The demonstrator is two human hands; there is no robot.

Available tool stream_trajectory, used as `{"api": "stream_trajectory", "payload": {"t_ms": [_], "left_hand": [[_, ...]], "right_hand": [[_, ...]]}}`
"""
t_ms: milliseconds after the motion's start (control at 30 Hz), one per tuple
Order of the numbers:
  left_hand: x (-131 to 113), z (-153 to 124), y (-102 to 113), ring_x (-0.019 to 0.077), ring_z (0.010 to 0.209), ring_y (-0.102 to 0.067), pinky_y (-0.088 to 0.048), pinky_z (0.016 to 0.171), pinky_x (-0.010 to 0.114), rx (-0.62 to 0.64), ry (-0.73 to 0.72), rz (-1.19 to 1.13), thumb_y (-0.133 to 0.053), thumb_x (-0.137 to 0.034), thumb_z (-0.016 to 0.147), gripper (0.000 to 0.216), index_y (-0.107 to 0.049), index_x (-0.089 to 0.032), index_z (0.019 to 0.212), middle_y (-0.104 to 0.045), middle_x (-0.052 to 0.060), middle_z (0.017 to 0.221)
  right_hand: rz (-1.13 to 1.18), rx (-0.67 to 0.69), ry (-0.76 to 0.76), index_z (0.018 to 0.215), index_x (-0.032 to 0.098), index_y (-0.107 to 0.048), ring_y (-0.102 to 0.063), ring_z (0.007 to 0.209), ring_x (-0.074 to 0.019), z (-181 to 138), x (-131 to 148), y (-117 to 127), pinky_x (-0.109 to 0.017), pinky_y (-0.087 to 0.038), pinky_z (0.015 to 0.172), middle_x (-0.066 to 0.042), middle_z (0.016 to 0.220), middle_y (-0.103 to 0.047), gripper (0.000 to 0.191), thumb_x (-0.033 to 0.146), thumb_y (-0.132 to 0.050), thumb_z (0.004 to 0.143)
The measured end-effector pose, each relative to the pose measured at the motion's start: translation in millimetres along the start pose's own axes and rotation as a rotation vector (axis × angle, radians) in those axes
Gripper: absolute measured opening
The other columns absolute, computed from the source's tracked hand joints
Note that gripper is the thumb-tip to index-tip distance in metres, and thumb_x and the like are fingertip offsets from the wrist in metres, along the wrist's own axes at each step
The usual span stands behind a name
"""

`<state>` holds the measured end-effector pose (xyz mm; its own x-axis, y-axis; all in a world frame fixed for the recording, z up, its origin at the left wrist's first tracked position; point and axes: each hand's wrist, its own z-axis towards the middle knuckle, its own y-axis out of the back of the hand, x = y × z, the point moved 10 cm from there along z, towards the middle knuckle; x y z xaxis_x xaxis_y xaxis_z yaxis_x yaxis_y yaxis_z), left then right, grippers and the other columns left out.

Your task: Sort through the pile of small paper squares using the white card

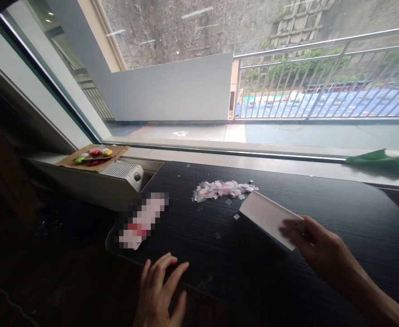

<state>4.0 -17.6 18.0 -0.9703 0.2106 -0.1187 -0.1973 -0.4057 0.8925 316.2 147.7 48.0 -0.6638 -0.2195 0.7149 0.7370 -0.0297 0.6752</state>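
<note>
One pale, smooth, oblong panel (269,216)

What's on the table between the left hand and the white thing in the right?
In the head view, mostly dark tabletop, with a faint, see-through scrap and, near the white object, a small pale scrap.

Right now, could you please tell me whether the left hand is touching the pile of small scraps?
Apart; the head view shows dark tabletop between the left hand and the scrap pile.
</note>
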Motion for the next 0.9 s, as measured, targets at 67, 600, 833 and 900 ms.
{"api": "stream_trajectory", "payload": {"t_ms": [67, 600, 833, 900], "left_hand": [[2, -1, -1, 0.026, 0.122, -0.057, -0.038, 0.112, 0.054, 0.019, -0.015, 0.012, -0.052, -0.016, 0.087, 0.048, -0.055, -0.027, 0.134, -0.059, 0.01, 0.126], [4, 0, -2, 0.0273, 0.127, -0.054, -0.038, 0.111, 0.059, 0.083, 0.055, -0.006, -0.05, -0.012, 0.089, 0.049, -0.054, -0.028, 0.135, -0.057, 0.01, 0.128], [1, 4, 6, 0.0273, 0.125, -0.055, -0.037, 0.111, 0.058, 0.035, 0.062, -0.039, -0.049, -0.013, 0.087, 0.048, -0.057, -0.027, 0.133, -0.059, 0.01, 0.126], [1, 5, 5, 0.0276, 0.125, -0.055, -0.037, 0.111, 0.059, 0.045, 0.066, -0.045, -0.049, -0.013, 0.087, 0.048, -0.057, -0.027, 0.133, -0.059, 0.01, 0.126]], "right_hand": [[0.094, 0.064, -0.013, 0.088, 0.024, -0.067, -0.073, 0.071, -0.0244, -1, 0, -7, -0.033, -0.055, 0.06, -0.004, 0.078, -0.078, 0.028, 0.05, -0.057, 0.086], [0.201, 0.677, 0.074, 0.076, 0.02, -0.057, -0.055, 0.064, -0.0165, -8, 69, -78, -0.027, -0.045, 0.055, 0.0, 0.07, -0.06, 0.026, 0.042, -0.052, 0.089], [0.172, 0.813, 0.19, 0.092, 0.022, -0.073, -0.066, 0.077, -0.018, -9, 104, -74, -0.026, -0.049, 0.068, 0.0, 0.082, -0.075, 0.021, 0.034, -0.056, 0.091], [0.12, 0.813, 0.22, 0.092, 0.022, -0.074, -0.066, 0.074, -0.0177, -13, 108, -70, -0.025, -0.048, 0.065, 0.0, 0.081, -0.076, 0.022, 0.033, -0.054, 0.092]]}}
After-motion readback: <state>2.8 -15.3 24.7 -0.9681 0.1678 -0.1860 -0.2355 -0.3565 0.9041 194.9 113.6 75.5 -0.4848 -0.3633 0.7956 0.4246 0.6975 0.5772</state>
